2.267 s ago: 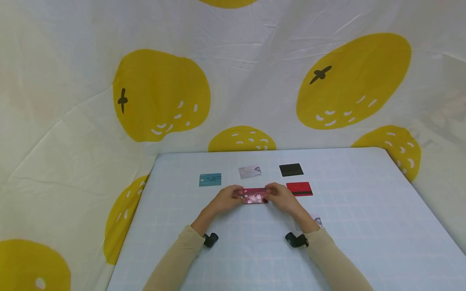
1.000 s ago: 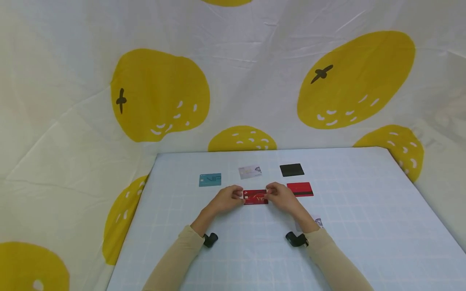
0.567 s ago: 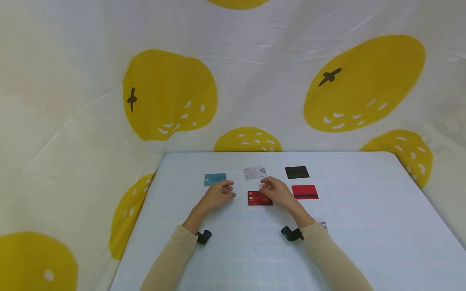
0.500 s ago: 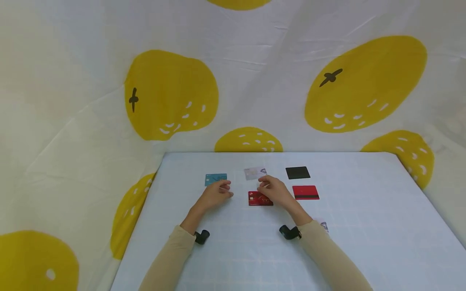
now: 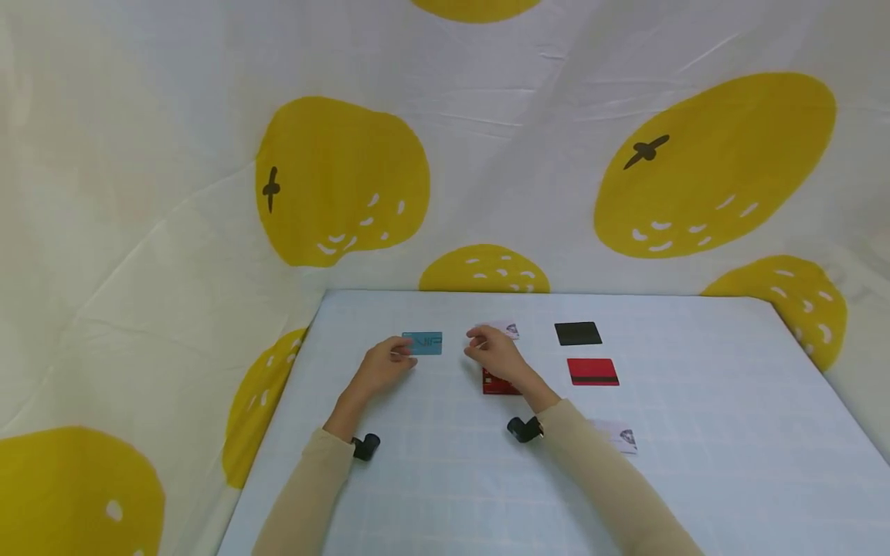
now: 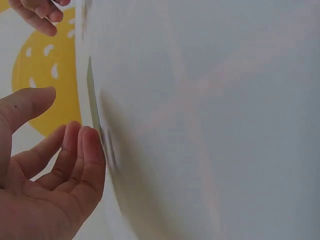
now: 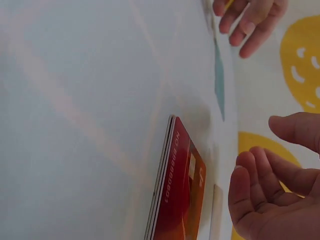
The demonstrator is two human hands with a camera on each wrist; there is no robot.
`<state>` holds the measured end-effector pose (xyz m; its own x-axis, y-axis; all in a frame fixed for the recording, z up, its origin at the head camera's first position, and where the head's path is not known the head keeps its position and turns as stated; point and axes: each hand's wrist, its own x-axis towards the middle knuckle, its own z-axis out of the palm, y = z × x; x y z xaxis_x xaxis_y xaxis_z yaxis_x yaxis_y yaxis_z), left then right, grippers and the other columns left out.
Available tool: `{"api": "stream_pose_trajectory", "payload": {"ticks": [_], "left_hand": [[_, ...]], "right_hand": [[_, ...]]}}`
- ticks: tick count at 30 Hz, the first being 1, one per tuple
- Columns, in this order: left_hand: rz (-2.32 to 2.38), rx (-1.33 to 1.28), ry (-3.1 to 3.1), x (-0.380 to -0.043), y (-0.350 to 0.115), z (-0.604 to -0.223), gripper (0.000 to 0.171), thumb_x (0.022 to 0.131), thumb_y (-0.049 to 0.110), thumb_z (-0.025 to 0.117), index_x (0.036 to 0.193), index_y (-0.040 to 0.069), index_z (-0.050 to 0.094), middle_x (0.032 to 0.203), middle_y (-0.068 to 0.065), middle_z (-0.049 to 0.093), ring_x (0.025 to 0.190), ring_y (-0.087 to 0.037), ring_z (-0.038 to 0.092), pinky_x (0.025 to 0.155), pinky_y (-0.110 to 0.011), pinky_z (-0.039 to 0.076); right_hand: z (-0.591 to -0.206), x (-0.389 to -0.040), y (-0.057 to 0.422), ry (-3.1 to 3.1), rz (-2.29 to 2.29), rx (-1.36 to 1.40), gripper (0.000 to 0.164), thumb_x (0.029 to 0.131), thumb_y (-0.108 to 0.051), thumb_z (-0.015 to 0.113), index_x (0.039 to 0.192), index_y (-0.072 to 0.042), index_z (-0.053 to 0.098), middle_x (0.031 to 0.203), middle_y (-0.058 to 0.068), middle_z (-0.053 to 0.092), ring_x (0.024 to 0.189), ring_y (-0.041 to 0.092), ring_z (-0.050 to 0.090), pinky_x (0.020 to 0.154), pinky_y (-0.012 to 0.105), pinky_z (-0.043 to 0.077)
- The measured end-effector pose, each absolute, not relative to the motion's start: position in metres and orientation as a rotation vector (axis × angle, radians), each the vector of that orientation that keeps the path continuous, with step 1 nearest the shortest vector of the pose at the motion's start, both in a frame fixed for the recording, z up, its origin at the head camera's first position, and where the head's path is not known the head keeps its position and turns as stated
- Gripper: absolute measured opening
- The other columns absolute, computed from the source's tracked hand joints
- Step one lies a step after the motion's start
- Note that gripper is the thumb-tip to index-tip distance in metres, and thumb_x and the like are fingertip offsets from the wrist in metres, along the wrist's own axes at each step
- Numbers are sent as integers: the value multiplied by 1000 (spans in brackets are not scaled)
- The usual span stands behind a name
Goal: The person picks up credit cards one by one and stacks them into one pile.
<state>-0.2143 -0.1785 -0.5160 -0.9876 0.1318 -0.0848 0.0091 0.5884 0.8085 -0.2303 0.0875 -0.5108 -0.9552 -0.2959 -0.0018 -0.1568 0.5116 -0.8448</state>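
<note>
The blue card (image 5: 426,344) lies on the desk (image 5: 417,486), left of the red card stack (image 7: 175,192) and slightly farther back. At its end away from the stack, the left hand (image 5: 378,367) curves loosely open, empty (contact unclear); the right hand (image 5: 502,357), likewise, hovers just beyond the stack.

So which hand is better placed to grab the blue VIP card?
Probably the left hand: in the head view, it overlaps the left edge of the blue VIP card, while a gap separates the right hand from that card.
</note>
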Motion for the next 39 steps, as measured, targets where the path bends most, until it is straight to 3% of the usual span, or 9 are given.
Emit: {"api": "stream_pose_trajectory", "payload": {"ticks": [17,27,39], "left_hand": [[1159,87,2774,-247,-194,-526,48,92,22,69,135,4,58,118,-15,62,108,-31,58,92,-47,48],[1061,144,2757,-254,-197,-529,50,92,24,71,138,9,57,112,-11,57,98,-26,51,84,-43,45],[1027,117,2766,-253,-196,-529,52,92,21,72,140,8,55,110,-12,57,98,-27,51,84,-43,45]], "right_hand": [[-527,-256,41,2629,-1368,-439,36,93,-7,70,125,3,59,98,11,63,91,27,59,84,39,52],[-533,-265,31,2637,-1198,-373,47,93,-14,71,134,-1,54,107,14,59,94,26,54,88,39,50],[-533,-264,27,2643,-1171,-377,42,92,-12,71,129,0,55,104,14,57,93,28,52,86,40,49]]}}
